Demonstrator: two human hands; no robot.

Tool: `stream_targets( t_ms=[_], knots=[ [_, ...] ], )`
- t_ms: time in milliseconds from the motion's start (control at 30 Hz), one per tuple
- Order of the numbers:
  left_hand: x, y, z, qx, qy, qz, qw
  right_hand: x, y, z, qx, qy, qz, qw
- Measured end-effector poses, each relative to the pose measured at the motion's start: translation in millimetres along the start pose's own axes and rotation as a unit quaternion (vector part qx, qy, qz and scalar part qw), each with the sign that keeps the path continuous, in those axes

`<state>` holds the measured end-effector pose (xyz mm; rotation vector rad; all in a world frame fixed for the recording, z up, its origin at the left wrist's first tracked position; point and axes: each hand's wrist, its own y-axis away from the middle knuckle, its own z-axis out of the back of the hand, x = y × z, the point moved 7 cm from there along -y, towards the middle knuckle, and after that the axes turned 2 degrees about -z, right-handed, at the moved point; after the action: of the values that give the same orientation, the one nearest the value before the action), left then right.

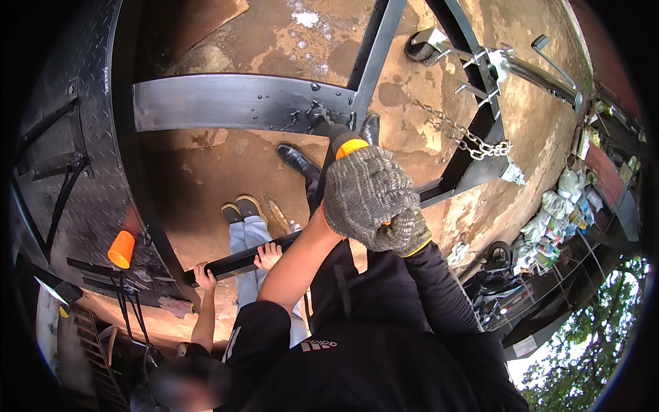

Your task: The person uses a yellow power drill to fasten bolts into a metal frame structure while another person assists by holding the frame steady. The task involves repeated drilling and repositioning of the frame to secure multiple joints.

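Note:
Both my hands wear grey knit gloves and are closed around a black-and-orange tool handle (pixel 350 147). My left hand (pixel 367 182) grips it just behind an orange collar. Close below, my right hand (pixel 401 230) wraps round the rear part, where a bit of orange shows between the gloves. The tool's dark front end reaches a wide black steel beam (pixel 220 103) near its joint with a slanted beam (pixel 379 55); its exact kind and whether it touches are unclear. Wet-looking spots and dark, rough marks lie on the beam there.
Another person's two hands hold a black bar (pixel 240 262) at lower left. An orange cup (pixel 122 248) stands on black tread plate (pixel 68 199). At right are a wheeled jack (pixel 535 74), a chain (pixel 473 147) on the frame, and filled bags (pixel 556 213).

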<state>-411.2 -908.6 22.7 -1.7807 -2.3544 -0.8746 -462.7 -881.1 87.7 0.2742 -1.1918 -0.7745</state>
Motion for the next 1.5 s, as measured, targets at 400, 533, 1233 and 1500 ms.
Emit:
stream_targets(
  t_ms=[400, 533, 1233, 1500],
  knots=[
    [-10, -13, -53, 0.158, 0.076, 0.002, 0.985, -6, -11, 2, 0.007, -0.014, 0.007, 1.0],
    [-19, -5, -32, 0.08, -0.39, -0.132, 0.908, -2, -9, 0, 0.014, 0.036, 0.023, 0.999],
    [-29, 14, -111, 0.143, -0.84, -0.425, 0.307, 11, -9, -2, 0.076, 0.269, 0.111, 0.954],
    [-20, 5, -80, 0.131, -0.861, -0.361, 0.335, -6, -5, -5, 0.053, 0.21, 0.051, 0.975]
  ],
)
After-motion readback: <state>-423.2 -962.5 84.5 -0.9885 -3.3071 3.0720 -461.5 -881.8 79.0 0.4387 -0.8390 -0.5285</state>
